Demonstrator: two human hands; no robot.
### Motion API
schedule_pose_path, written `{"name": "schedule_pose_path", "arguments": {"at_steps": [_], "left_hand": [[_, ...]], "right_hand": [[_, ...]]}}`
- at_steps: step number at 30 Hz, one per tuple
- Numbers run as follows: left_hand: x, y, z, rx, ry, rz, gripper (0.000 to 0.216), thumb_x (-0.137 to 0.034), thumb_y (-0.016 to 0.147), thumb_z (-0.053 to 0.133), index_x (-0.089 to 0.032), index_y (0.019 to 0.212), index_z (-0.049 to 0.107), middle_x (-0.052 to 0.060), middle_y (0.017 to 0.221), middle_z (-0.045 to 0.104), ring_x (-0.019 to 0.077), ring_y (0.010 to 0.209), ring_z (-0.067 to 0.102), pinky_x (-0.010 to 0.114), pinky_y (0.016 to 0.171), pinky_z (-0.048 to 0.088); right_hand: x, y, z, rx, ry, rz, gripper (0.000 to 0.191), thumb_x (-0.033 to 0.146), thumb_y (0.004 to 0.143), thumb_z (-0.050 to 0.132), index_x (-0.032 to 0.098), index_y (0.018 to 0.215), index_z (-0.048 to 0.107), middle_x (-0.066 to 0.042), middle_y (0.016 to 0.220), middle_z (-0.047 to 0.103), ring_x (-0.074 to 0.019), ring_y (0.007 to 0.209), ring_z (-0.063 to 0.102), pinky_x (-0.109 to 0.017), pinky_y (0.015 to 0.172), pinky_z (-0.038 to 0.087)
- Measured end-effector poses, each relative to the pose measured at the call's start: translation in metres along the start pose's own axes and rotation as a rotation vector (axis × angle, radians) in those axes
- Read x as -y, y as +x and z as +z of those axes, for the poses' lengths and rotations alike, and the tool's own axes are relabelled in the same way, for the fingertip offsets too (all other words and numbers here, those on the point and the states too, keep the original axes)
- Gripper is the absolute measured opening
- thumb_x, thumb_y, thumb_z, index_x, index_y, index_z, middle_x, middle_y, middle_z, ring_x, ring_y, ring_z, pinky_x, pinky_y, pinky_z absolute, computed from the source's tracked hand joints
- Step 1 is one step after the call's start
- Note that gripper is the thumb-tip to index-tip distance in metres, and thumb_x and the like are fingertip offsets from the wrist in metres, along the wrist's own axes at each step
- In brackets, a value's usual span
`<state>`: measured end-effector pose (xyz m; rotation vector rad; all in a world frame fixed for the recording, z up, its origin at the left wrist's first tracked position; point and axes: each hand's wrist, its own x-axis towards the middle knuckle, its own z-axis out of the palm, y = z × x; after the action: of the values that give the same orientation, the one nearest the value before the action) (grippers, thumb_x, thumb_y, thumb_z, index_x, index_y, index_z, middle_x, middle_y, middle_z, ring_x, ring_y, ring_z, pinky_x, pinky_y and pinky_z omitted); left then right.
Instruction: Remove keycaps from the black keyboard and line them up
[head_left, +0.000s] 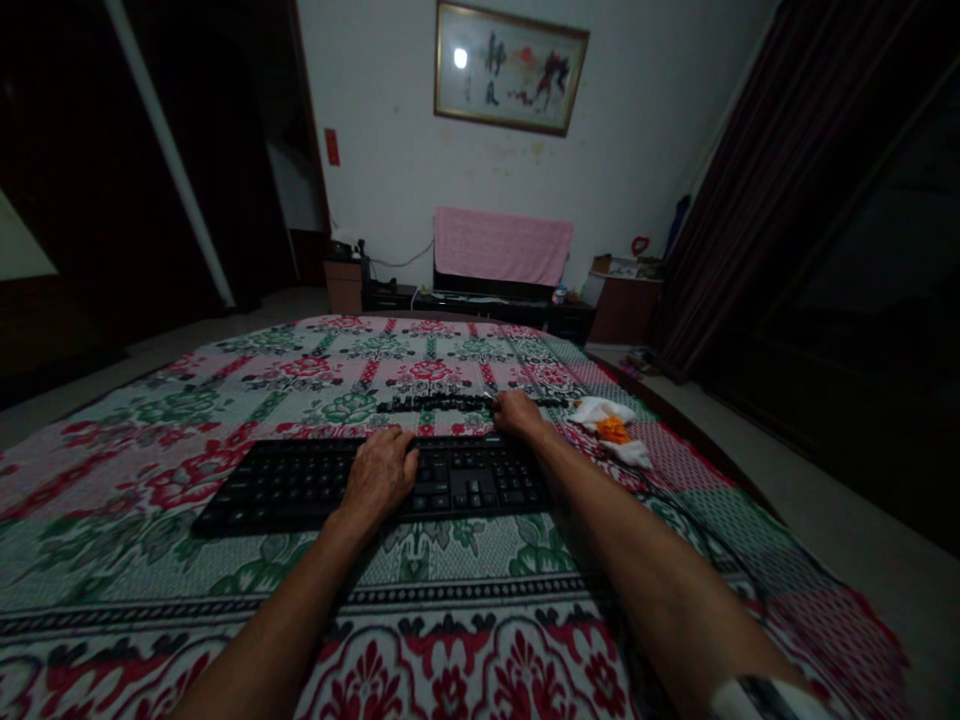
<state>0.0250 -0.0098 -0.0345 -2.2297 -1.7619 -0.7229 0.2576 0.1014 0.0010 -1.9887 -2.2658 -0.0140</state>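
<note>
A black keyboard [300, 485] lies on a patterned cloth, with several keys gone from its right half. My left hand [381, 470] rests across its middle, fingers curled at the far edge and thumb toward the right. Behind the keyboard, loose black keycaps [442, 403] form a row. My right hand [517, 412] is over the right part of this row, its fingers pinched together. Something thin and pale shows by its fingertips, too small to name. White crumpled tissue or cloth [604, 410] with an orange piece [613, 430] lies right of that hand.
The red, green and white cloth [450, 555] covers the table. A black cable [697, 535] runs along its right side. Beyond stand a low cabinet with a pink towel [502, 245] draped over a screen, and a side cabinet [626, 310]. Dark curtains [742, 170] hang at right.
</note>
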Motion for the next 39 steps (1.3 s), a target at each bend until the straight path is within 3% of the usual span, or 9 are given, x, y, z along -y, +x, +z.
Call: {"name": "schedule_pose_path", "arguments": {"at_steps": [6,14,18,22,30,39], "left_hand": [[-0.001,0.0,-0.001,0.007,0.006,0.0,0.031,-0.027,0.083,0.04,-0.016,0.103,0.06,0.011,0.109,0.06,0.0232,0.104,0.052,0.036,0.092,0.041],[-0.002,0.001,-0.004,0.052,0.013,-0.018,0.031,-0.027,0.083,0.04,-0.017,0.104,0.06,0.01,0.111,0.059,0.0228,0.105,0.051,0.035,0.092,0.04],[-0.003,0.001,-0.008,0.059,0.01,-0.008,0.031,-0.027,0.083,0.039,-0.017,0.104,0.06,0.01,0.107,0.061,0.0219,0.105,0.052,0.034,0.093,0.039],[-0.004,0.001,-0.01,0.077,0.026,-0.011,0.031,-0.027,0.084,0.038,-0.016,0.103,0.06,0.01,0.108,0.06,0.0216,0.104,0.053,0.033,0.092,0.039],[-0.006,0.001,-0.011,0.143,0.028,-0.088,0.032,-0.031,0.085,0.038,-0.019,0.109,0.056,0.009,0.118,0.056,0.022,0.112,0.046,0.036,0.092,0.038],[-0.01,0.002,-0.019,0.223,0.052,-0.131,0.036,-0.034,0.086,0.035,-0.018,0.112,0.053,0.011,0.122,0.052,0.0248,0.116,0.043,0.042,0.091,0.037]], "right_hand": [[-0.007,-0.011,-0.007,-0.06,0.035,0.025,0.032,0.02,0.073,0.052,0.02,0.103,0.063,-0.008,0.101,0.066,-0.0193,0.095,0.059,-0.023,0.075,0.042],[-0.03,-0.068,-0.014,-0.056,0.112,0.087,0.025,0.027,0.079,0.047,0.015,0.087,0.068,-0.009,0.087,0.068,-0.0169,0.081,0.061,-0.021,0.065,0.037],[-0.031,-0.095,-0.015,-0.056,0.137,0.135,0.035,0.036,0.083,0.041,0.013,0.085,0.068,-0.011,0.084,0.068,-0.0158,0.076,0.06,-0.021,0.061,0.036],[-0.027,-0.114,-0.013,-0.025,0.145,0.15,0.031,0.035,0.08,0.045,0.014,0.08,0.068,-0.01,0.08,0.068,-0.0163,0.074,0.06,-0.022,0.059,0.034],[-0.029,-0.12,-0.006,-0.026,0.203,0.135,0.031,0.031,0.081,0.043,0.015,0.078,0.068,-0.008,0.079,0.068,-0.0149,0.073,0.06,-0.021,0.06,0.034],[-0.028,-0.115,-0.002,-0.024,0.214,0.189,0.038,0.039,0.082,0.041,0.014,0.077,0.069,-0.01,0.079,0.069,-0.0165,0.074,0.062,-0.021,0.061,0.038]]}}
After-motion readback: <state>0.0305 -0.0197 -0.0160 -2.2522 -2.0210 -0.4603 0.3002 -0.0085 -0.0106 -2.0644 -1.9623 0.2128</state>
